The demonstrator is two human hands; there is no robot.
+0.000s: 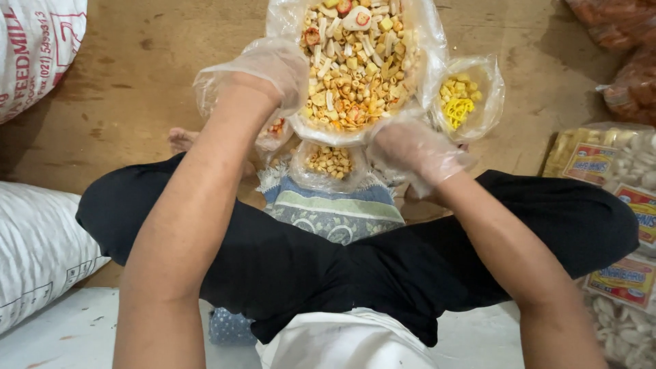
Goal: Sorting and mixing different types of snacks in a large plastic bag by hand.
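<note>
Head view, looking down on a seated person with crossed legs in black trousers [328,260]. The left hand [263,68], in a loose clear plastic glove, rests against the left rim of a big bag [355,55] of mixed dry crackers in yellow, orange and white; whether its fingers are curled or spread cannot be told, as the glove and the back of the hand hide them. The right hand [410,147], gloved likewise, lies at the big bag's near right edge, fingers bent toward the plastic; whether they pinch it cannot be told.

Between the two hands, just below the big bag, sits a small bag [330,162] partly filled with tan pieces, on a striped cloth [335,205]. Just beyond the right fingers, to their right, a second bag [465,96] holds yellow pieces. Below the left fingers a further small packet [275,130] shows, mostly hidden.

Well off to the right lie labelled cracker packs [615,171]; to the left, white sacks [34,246]. All rest on a brown floor [137,82].
</note>
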